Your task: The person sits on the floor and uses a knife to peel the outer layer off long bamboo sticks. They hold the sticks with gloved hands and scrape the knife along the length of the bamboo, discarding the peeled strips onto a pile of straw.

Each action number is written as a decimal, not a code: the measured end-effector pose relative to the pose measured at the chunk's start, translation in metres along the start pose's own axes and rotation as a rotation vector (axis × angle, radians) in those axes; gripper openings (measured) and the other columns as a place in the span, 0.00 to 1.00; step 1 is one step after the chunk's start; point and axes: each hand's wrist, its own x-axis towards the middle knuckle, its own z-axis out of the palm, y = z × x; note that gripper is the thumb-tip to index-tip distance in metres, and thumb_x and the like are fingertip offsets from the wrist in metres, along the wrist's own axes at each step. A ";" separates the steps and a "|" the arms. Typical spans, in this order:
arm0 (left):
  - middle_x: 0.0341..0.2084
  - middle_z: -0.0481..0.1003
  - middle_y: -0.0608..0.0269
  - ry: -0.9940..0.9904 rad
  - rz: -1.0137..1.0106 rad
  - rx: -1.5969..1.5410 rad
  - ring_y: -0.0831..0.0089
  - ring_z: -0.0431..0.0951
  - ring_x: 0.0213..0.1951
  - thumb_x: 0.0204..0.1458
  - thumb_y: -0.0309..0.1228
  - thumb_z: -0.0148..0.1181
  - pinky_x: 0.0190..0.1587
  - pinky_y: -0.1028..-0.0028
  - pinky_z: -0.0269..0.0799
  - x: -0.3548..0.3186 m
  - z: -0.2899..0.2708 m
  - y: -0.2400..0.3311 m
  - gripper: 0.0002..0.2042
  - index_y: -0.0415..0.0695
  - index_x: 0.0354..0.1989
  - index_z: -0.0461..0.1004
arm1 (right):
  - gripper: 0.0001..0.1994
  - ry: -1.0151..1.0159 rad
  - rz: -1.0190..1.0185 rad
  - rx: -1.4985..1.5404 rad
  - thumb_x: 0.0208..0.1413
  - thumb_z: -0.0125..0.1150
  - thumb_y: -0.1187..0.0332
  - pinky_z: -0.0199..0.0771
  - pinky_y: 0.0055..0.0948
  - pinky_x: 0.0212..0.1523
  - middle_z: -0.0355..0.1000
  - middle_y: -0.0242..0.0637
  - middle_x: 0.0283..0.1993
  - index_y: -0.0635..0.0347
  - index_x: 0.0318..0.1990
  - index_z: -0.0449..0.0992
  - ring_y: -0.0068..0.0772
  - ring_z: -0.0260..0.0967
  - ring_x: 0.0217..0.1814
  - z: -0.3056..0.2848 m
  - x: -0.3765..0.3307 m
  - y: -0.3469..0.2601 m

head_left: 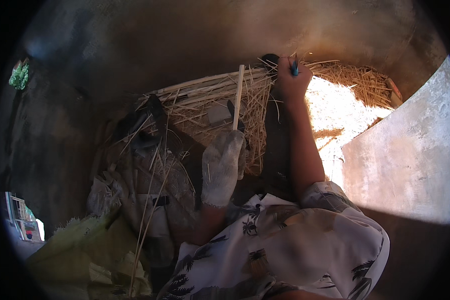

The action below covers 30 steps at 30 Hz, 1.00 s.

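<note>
My left hand (pixel 221 167), in a pale, dirty work glove, is closed around the lower end of a flat split-bamboo or wooden strip (pixel 239 95) that stands up from the fist. A narrow dark piece beside the strip, just above the glove, is too unclear to name. My bare right hand (pixel 292 82) is stretched far forward, its fingers closed on a small blue-handled tool (pixel 295 68); the working end cannot be made out. Loose straw-like slivers (pixel 257 107) lie just left of that hand and beyond the gloved one.
Long pale strips (pixel 205 82) lie along the base of the far wall (pixel 185 40). More shavings (pixel 355 75) sit by a sunlit patch at right. A grey block (pixel 218 115) rests among the slivers. Yellowish sacking (pixel 80 250) is at lower left, and a pale wall (pixel 410 155) stands at right.
</note>
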 end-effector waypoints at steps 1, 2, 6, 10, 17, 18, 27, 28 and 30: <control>0.19 0.68 0.71 0.000 -0.006 -0.006 0.81 0.69 0.19 0.65 0.39 0.54 0.19 0.76 0.63 0.000 0.001 0.007 0.13 0.40 0.36 0.74 | 0.17 -0.071 -0.085 0.044 0.58 0.61 0.70 0.54 0.30 0.18 0.61 0.36 0.13 0.65 0.17 0.69 0.20 0.52 0.14 0.006 -0.003 -0.011; 0.18 0.67 0.72 0.011 -0.014 -0.007 0.83 0.67 0.19 0.64 0.39 0.55 0.18 0.77 0.62 0.000 0.003 0.013 0.13 0.40 0.37 0.74 | 0.17 -0.124 -0.188 0.050 0.58 0.61 0.71 0.55 0.30 0.18 0.62 0.35 0.13 0.64 0.17 0.69 0.21 0.53 0.14 0.013 -0.009 -0.021; 0.18 0.67 0.71 0.114 0.064 0.063 0.83 0.68 0.19 0.64 0.39 0.55 0.19 0.77 0.61 0.004 0.010 0.005 0.13 0.39 0.40 0.75 | 0.16 -0.301 -0.449 0.116 0.57 0.62 0.73 0.61 0.30 0.19 0.64 0.34 0.13 0.60 0.17 0.72 0.28 0.59 0.13 0.036 -0.029 -0.037; 0.19 0.70 0.63 0.198 0.335 0.356 0.73 0.72 0.20 0.65 0.37 0.54 0.22 0.72 0.65 0.005 0.009 0.000 0.13 0.38 0.40 0.75 | 0.13 -0.328 -0.514 0.112 0.56 0.62 0.74 0.65 0.29 0.20 0.66 0.34 0.14 0.58 0.18 0.74 0.31 0.64 0.14 0.037 -0.034 -0.047; 0.22 0.75 0.48 0.295 0.333 0.526 0.57 0.79 0.24 0.64 0.35 0.55 0.27 0.60 0.74 0.004 0.028 -0.019 0.10 0.40 0.38 0.75 | 0.07 -0.196 -0.413 -0.123 0.54 0.62 0.76 0.65 0.29 0.22 0.66 0.40 0.17 0.60 0.24 0.75 0.38 0.65 0.17 0.027 -0.025 -0.051; 0.22 0.75 0.47 0.295 0.294 0.532 0.56 0.80 0.25 0.63 0.35 0.56 0.27 0.60 0.74 0.001 0.031 -0.026 0.10 0.41 0.38 0.75 | 0.09 -0.128 -0.337 -0.085 0.53 0.63 0.73 0.64 0.31 0.22 0.67 0.42 0.16 0.62 0.22 0.73 0.43 0.61 0.16 0.027 -0.021 -0.051; 0.21 0.74 0.57 0.084 0.499 0.560 0.65 0.76 0.19 0.62 0.33 0.58 0.22 0.68 0.71 0.008 0.016 -0.032 0.08 0.41 0.41 0.76 | 0.16 0.002 0.128 -0.096 0.56 0.61 0.62 0.65 0.35 0.23 0.64 0.41 0.13 0.65 0.21 0.74 0.32 0.64 0.15 -0.004 0.009 0.006; 0.20 0.73 0.60 0.104 0.408 0.477 0.68 0.75 0.19 0.62 0.33 0.58 0.22 0.70 0.70 0.009 0.014 -0.026 0.09 0.41 0.43 0.76 | 0.16 -0.055 0.087 -0.069 0.56 0.61 0.62 0.65 0.35 0.22 0.65 0.41 0.14 0.64 0.21 0.75 0.34 0.64 0.15 0.000 0.004 0.001; 0.19 0.71 0.65 0.121 0.137 0.257 0.77 0.72 0.19 0.63 0.34 0.57 0.21 0.75 0.67 0.005 0.023 0.002 0.12 0.40 0.48 0.77 | 0.15 -0.153 -0.010 -0.033 0.57 0.61 0.63 0.65 0.35 0.22 0.66 0.42 0.14 0.62 0.22 0.76 0.37 0.65 0.15 0.006 0.000 -0.015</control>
